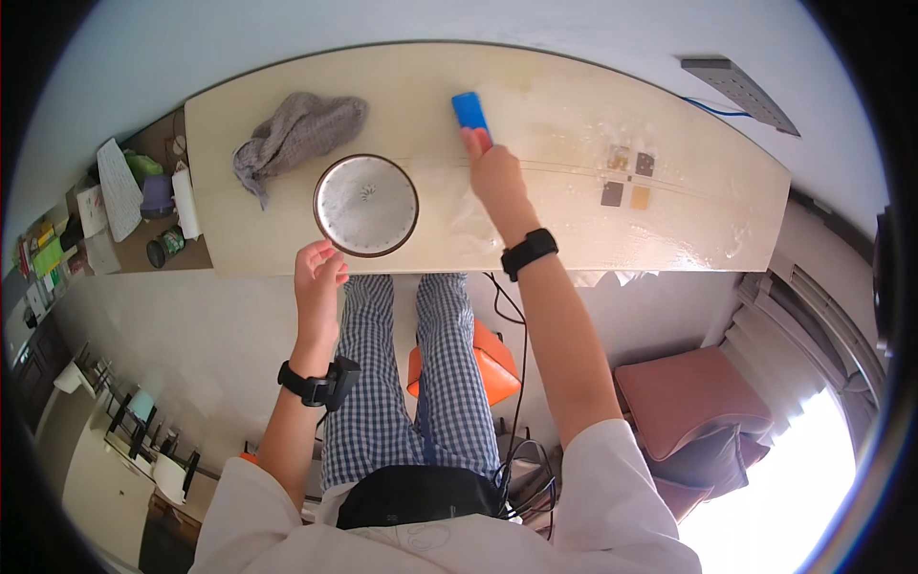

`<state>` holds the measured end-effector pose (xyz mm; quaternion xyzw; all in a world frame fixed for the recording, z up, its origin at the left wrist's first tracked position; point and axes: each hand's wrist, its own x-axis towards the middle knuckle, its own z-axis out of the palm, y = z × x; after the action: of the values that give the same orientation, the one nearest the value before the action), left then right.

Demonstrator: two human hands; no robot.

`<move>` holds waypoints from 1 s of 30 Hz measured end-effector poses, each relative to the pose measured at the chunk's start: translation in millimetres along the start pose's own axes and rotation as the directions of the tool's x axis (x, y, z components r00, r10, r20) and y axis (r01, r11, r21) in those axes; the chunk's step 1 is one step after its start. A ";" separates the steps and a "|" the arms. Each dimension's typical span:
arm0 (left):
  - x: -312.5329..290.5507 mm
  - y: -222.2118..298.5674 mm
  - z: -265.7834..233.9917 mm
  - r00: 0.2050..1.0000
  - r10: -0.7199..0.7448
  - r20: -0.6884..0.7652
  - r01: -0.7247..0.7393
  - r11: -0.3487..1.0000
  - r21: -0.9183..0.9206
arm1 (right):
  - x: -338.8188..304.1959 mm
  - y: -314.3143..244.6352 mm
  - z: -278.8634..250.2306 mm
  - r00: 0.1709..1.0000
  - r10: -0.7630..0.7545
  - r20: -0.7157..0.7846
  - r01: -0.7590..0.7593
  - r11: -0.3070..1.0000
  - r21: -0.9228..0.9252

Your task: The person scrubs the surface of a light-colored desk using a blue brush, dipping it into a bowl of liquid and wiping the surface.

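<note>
My right hand (pixel 498 182) reaches across the pale tabletop (pixel 564 105) and grips the near end of a blue sponge (pixel 469 110), a flat oblong block. Wet smears and bubbles lie on the surface around and to the right of it. Left of centre sits a round white dish (pixel 367 205) with a dark brown rim and a small pattern in its middle. My left hand (pixel 319 268) is at the table's front edge, close below the dish, with its fingers loosely bent and apart, holding nothing. Whether a fingertip touches the rim, I cannot tell.
A crumpled grey cloth (pixel 301 134) lies behind the dish to the left. A grey power strip (pixel 741 93) is at the far right. Papers and small containers crowd a shelf (pixel 182 251) at the left. An orange seat (pixel 495 364) and black cables are below the table.
</note>
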<state>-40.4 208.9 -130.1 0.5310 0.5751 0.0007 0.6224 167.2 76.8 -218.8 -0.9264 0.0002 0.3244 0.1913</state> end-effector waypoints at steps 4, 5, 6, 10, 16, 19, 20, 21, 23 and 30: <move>1.4 -12.3 -2.5 0.992 -0.118 -0.040 0.112 0.987 -0.115 | -14.7 34.2 -24.2 0.980 0.152 0.126 -0.140 0.985 -0.101; 0.0 -13.0 -2.0 0.991 -0.123 -0.052 0.115 0.986 -0.123 | -9.0 56.0 -35.3 0.983 0.170 0.069 -0.161 0.979 -0.121; -1.5 -13.4 3.6 0.992 -0.119 -0.039 0.114 0.985 -0.128 | 7.8 93.4 -49.7 0.985 0.166 -0.039 -0.170 0.980 -0.106; -0.9 -23.0 -4.9 0.988 -0.147 -0.038 0.135 0.968 -0.213 | 47.2 101.5 -97.7 0.966 0.248 -0.066 -0.251 0.968 -0.033; -4.4 -20.3 0.0 0.984 -0.175 -0.030 0.163 0.957 -0.241 | 15.4 7.6 -27.2 0.994 0.081 -0.068 -0.087 0.993 -0.086; -5.0 -21.0 -7.8 0.985 -0.170 -0.032 0.161 0.969 -0.187 | -7.2 40.2 -39.8 0.988 0.140 0.071 -0.123 0.972 -0.202; -5.6 -20.0 -8.3 0.985 -0.170 -0.040 0.159 0.965 -0.209 | -3.9 66.9 -51.0 0.982 0.185 0.028 -0.174 0.959 -0.225; -6.4 -20.8 -6.6 0.985 -0.172 -0.024 0.162 0.962 -0.217 | 7.2 100.4 -65.0 0.973 0.226 -0.041 -0.229 0.950 -0.210; -6.3 -22.3 -11.6 0.975 -0.219 -0.049 0.202 0.952 -0.232 | 31.0 147.9 -101.5 0.971 0.231 -0.067 -0.234 0.972 -0.031; -7.0 -34.4 -20.2 0.975 -0.222 -0.029 0.211 0.954 -0.213 | 50.5 60.2 -43.9 0.997 -0.011 -0.083 -0.001 0.988 -0.152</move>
<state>-78.2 202.9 -143.3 0.3964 0.6428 0.0067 0.6555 226.0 11.7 -239.0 -0.9510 -0.0188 0.2841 0.1209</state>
